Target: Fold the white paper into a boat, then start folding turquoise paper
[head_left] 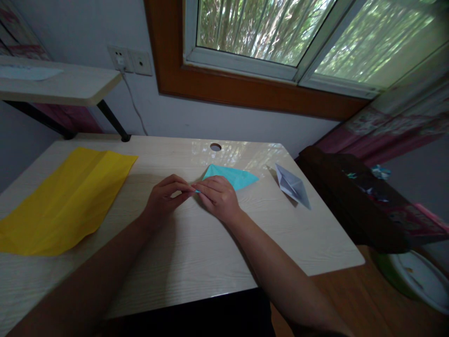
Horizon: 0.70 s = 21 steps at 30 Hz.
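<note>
A folded sheet of turquoise paper (242, 178) lies near the middle of the desk, pointed at its right end. My left hand (168, 194) pinches the paper's left tip between thumb and fingers. Over the paper's left part rests my right hand (219, 194), its fingertips closed on the same tip and meeting the left fingertips. That tip is mostly hidden by the fingers. To the right of my hands stands a folded white paper boat (293, 185), apart from both hands.
A large yellow sheet (70, 201) with creases lies on the desk (196, 262) at left. Behind it rises a small shelf (80, 84) on black legs. A round cable hole (215, 147) sits at the back edge. A dark cabinet (354, 201) and a white basin (421, 276) are at right.
</note>
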Motion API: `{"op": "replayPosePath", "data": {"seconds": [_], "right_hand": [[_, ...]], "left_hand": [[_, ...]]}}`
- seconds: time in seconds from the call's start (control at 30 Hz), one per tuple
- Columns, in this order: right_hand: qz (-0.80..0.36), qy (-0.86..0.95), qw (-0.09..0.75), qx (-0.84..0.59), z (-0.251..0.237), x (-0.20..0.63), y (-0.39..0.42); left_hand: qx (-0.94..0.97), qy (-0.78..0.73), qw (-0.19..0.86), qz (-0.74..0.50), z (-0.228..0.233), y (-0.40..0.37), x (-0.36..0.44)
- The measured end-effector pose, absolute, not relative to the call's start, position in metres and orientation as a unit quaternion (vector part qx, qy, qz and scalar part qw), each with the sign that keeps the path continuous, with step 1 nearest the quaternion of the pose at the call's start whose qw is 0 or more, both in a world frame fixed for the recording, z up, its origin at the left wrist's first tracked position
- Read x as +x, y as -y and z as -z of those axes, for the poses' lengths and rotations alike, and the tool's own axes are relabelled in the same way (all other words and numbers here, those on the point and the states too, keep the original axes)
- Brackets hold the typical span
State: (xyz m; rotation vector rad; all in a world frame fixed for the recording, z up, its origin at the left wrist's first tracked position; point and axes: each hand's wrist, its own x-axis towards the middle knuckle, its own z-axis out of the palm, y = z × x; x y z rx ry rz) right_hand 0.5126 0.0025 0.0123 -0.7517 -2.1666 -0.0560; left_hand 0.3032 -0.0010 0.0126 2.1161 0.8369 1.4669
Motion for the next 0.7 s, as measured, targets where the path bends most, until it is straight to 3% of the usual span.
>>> {"op": "replayPosePath", "data": {"seconds": [0.7], "right_hand": [[0.003,0.857,0.426,-0.289,-0.0176,0.5149,0.0006]], "left_hand": [[0.759,-0.303,0.225,-0.530,-0.0085,-0.0012,0.2983]]}}
